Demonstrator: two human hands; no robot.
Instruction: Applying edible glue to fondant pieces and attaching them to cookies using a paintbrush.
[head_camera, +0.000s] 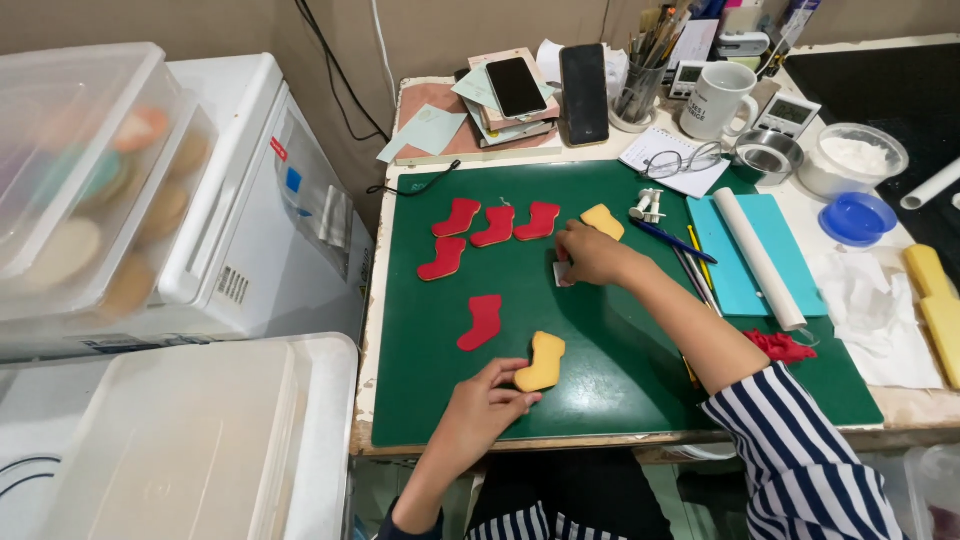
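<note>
Head view, left hand (487, 398) pinching plain tan stocking-shaped cookie (542, 363), right hand (592, 254) gripping small white-red cutter (563, 272)

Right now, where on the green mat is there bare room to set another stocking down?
Bare: the green mat between the plain stocking cookie in the left hand and the right hand. Crowded: the red stockings at the top, pens at right.

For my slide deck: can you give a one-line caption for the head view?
Left hand holds a plain stocking cookie on the green mat; right hand presses a small cutter beside red stockings.
</note>
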